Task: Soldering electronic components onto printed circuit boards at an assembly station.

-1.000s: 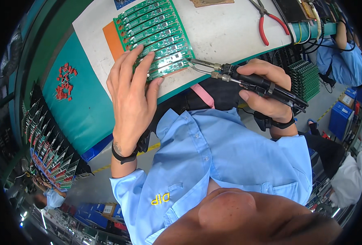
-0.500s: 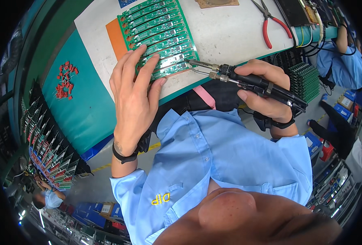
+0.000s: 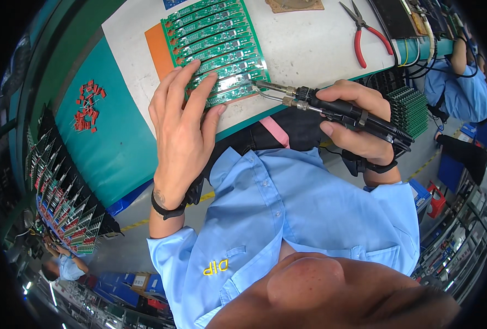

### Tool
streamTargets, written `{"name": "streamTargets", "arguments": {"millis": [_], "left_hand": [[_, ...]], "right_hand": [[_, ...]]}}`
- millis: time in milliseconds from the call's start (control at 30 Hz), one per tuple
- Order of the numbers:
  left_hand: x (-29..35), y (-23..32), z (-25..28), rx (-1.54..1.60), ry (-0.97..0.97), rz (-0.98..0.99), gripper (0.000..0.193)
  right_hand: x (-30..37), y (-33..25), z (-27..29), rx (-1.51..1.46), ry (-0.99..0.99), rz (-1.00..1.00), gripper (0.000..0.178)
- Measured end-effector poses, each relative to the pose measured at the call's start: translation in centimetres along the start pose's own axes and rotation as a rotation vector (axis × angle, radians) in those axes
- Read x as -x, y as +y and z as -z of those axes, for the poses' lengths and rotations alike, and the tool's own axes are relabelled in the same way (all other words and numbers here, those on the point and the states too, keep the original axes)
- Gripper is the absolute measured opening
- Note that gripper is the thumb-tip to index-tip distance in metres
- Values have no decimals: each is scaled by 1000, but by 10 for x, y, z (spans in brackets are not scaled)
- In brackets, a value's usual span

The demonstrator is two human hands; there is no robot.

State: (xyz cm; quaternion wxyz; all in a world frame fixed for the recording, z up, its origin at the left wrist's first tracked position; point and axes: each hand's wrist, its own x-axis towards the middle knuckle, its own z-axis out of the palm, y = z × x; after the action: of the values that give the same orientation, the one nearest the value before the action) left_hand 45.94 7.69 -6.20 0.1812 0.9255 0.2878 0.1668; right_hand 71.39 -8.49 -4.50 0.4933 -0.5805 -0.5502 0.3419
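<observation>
A green panel of several narrow circuit boards [image 3: 217, 41] lies on the white worktop. My left hand [image 3: 182, 118] rests on its lower left part, fingers stretched out and spread, with fingertips touching the boards. My right hand [image 3: 358, 118] is closed round a black soldering iron [image 3: 339, 109] that has a thin metal feed tube beside its tip. The iron's tip meets the right part of a board near the panel's lower edge. An orange sheet [image 3: 158, 49] shows along the panel's left side.
Red-handled pliers [image 3: 359, 35] lie at the far right. Loose red components [image 3: 87, 107] are scattered on the green mat [image 3: 109, 148] at left. Stacked green boards [image 3: 411, 109] stand beyond my right hand. A rack of populated boards [image 3: 65, 197] stands at lower left. Other people work farther off.
The view has shifted slightly. The soldering iron stays at nearly the same place on the panel, and my left hand keeps its pose. In the right background, a person's dark-clothed leg has moved.
</observation>
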Motion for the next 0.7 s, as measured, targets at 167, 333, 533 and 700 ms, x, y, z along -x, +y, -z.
{"name": "streamTargets", "arguments": {"millis": [167, 333, 533, 700], "left_hand": [[0, 0, 0, 7, 1, 2, 46], [0, -1, 0, 27, 20, 15, 47], [1, -1, 1, 36, 17, 28, 47], [1, -1, 0, 44, 22, 30, 46]], "right_hand": [[2, -1, 5, -1, -9, -19, 42], [-1, 1, 7, 1, 4, -45, 42], [-6, 2, 4, 15, -27, -78, 41], [-9, 3, -1, -12, 36, -52, 40]]}}
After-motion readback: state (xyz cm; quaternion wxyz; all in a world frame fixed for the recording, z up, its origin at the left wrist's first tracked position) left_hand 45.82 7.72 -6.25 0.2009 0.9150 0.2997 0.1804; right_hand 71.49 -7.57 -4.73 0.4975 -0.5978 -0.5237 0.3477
